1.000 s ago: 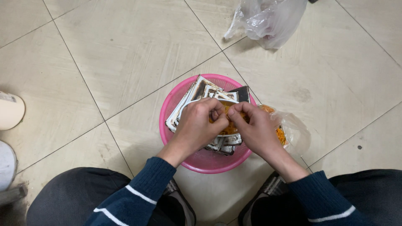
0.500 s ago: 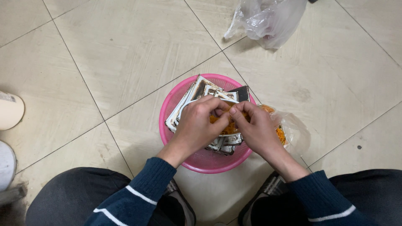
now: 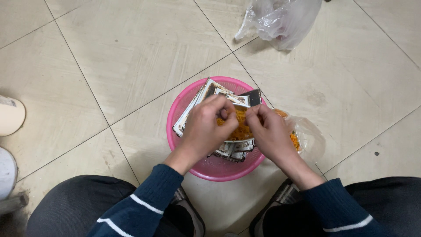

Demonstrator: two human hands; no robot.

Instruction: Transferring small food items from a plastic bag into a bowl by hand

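A pink plastic basket (image 3: 184, 105) sits on the tiled floor between my knees, holding several printed paper sheets (image 3: 206, 94). Over it, my left hand (image 3: 206, 127) and my right hand (image 3: 269, 131) both pinch a small orange piece of food (image 3: 240, 125), fingertips close together. More orange pieces lie in a clear plastic bag (image 3: 309, 138) just right of the basket, partly hidden by my right hand.
A crumpled clear plastic bag (image 3: 280, 19) lies on the floor at the top right. A white object (image 3: 11, 115) and a grey one (image 3: 6, 173) sit at the left edge. My dark-trousered knees fill the bottom corners.
My hands have drawn slightly apart over the basket, baring more of the orange piece between the fingertips. The basket and bags have not moved.
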